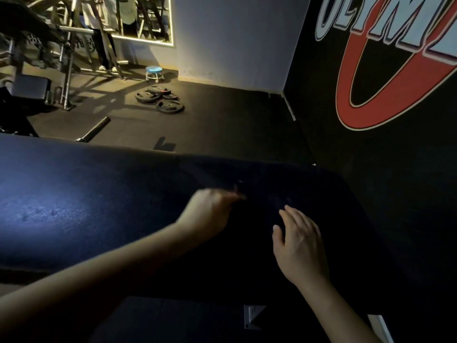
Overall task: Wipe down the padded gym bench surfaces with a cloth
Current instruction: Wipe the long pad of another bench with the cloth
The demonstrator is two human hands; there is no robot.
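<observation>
black wall (pixel 371 194) — logo (pixel 385 21) reads "olym" — right hand (pixel 299 241) flat on padded bench (pixel 74 194)

Dim, grainy; glare on bench pad (pixel 49 209); wide-angle edge distortion.

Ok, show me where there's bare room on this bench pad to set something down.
The left, lit stretch of the bench pad is bare, up to the left hand. Crowded right of it: right hand and dark cloth.
</observation>
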